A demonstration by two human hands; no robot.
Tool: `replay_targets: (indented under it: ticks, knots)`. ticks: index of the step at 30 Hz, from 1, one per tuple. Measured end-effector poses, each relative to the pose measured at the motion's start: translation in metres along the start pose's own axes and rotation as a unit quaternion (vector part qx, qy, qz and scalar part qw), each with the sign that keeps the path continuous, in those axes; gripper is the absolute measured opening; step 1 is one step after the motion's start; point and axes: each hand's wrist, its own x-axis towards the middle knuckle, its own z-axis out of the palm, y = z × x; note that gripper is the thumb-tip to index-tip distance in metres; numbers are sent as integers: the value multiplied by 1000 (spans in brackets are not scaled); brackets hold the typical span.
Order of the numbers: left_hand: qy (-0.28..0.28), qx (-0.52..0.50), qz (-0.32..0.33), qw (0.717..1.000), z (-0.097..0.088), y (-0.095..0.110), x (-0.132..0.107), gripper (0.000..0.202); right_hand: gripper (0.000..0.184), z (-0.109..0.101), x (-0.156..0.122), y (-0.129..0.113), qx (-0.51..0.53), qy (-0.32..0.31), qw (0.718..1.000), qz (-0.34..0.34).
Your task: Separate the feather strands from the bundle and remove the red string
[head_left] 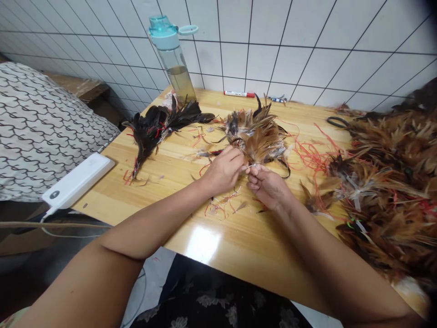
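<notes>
My left hand is closed, back up, its fingertips pinched together at the near side of a pile of brown feathers. My right hand is closed too, palm partly turned up, with thumb and forefinger pinching beside the left fingertips. A thin white quill end of a brown feather shows between the two hands. The left fingers hide part of their grip. Red and white string scraps lie on the table just below the hands.
Black feathers lie left, before a blue-lidded water bottle. A white power bank with cable rests at the left edge. Tangled red string and a large brown feather heap lie right. A red-capped marker lies by the tiled wall.
</notes>
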Motion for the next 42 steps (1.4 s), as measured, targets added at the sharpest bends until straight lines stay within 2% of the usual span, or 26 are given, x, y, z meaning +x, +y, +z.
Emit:
replay_targets:
  ticks: [6,10,13,16,19,24,29,32,39,42]
  knots:
    - [-22,-76,36,996,-8,2,4,15,19,-2,2,-1,15,-24,999,35]
    - [-20,-178,2,984,-11,3,5,13,17,-5,5,-1,21,-76,995,60]
    - [-36,-278,-63,958,-12,0,3,13,12,-7,5,-1,17,-102,991,80]
    - [-56,-386,-134,911,-11,-1,2,13,7,-6,3,-1,18,-114,989,91]
    - [-61,-450,-187,871,-10,-1,2,16,5,-6,2,1,21,-125,987,98]
    - [-58,-475,-217,851,-11,0,4,19,7,-7,3,5,18,-144,986,88]
    - [-89,-507,-213,830,-14,-2,2,13,5,-10,4,6,60,-166,979,99]
    - [-90,-488,-191,847,-15,-3,1,12,3,-11,5,7,79,-186,974,103]
    - [-47,-326,-63,942,-21,-7,5,12,10,-13,4,10,109,-232,959,119]
    - [-34,-285,-28,958,-22,-9,6,13,18,-13,4,9,121,-251,952,122]
